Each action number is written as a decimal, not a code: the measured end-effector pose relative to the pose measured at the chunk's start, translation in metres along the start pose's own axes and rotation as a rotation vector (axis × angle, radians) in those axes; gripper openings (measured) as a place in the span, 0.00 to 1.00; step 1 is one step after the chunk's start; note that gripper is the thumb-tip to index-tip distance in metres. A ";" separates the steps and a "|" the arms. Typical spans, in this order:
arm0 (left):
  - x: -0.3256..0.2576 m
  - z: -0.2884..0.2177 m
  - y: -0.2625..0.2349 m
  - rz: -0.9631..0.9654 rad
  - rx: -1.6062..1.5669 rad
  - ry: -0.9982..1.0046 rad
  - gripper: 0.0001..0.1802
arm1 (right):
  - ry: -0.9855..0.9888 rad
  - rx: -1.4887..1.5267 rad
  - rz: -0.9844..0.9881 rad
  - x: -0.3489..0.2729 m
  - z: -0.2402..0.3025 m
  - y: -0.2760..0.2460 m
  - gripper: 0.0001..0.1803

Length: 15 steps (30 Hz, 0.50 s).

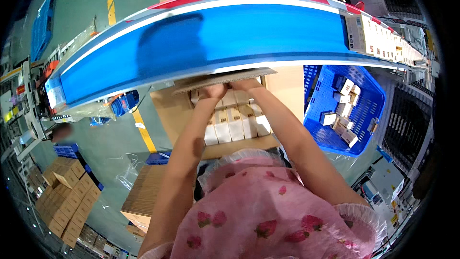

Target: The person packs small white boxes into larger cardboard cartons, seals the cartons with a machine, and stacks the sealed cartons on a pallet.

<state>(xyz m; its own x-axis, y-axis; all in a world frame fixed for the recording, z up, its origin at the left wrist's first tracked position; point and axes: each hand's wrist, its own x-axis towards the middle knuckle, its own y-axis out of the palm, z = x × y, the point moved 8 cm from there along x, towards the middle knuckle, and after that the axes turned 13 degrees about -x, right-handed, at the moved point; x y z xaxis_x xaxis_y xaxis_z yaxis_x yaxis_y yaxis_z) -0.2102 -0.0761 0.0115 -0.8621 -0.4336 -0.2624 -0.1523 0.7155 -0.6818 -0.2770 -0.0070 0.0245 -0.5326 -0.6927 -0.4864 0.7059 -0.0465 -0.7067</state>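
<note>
An open cardboard carton [286,91] stands before me at the near side of the belt, its flaps spread. Several small white boxes [235,123] stand in rows inside it. Both my arms reach into the carton's far part. My left hand [214,91] is at the far row, below the raised far flap [225,80]; my right hand [245,85] is close beside it under the same flap. The flap and the boxes hide the fingers of both hands, so any grip is out of sight.
A blue conveyor belt [268,31] runs across beyond the carton, with a row of white boxes [373,37] at its right end. To the right sits a blue crate [314,132] holding loose small boxes. Flattened cardboard [148,189] is stacked at left; stacked cartons [67,199] stand farther left.
</note>
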 end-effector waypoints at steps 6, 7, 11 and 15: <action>-0.013 -0.018 -0.026 -0.091 -0.052 0.083 0.22 | -0.095 0.623 -0.099 -0.036 -0.009 -0.034 0.20; -0.022 -0.031 -0.034 -0.128 0.173 0.090 0.21 | -0.075 -0.147 0.071 -0.030 0.000 -0.030 0.15; -0.076 -0.037 -0.062 0.048 0.242 -0.104 0.13 | 0.005 -0.571 0.060 -0.094 0.003 -0.040 0.17; -0.036 0.000 -0.011 0.155 0.209 -0.177 0.15 | 0.141 -0.353 0.004 -0.035 -0.015 -0.001 0.21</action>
<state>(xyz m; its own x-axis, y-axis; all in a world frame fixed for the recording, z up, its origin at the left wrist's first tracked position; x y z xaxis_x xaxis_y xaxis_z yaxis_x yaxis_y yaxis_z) -0.1777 -0.0685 0.0278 -0.7670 -0.4301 -0.4762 0.0924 0.6604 -0.7452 -0.2658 0.0283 0.0350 -0.6065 -0.5857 -0.5377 0.5168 0.2236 -0.8264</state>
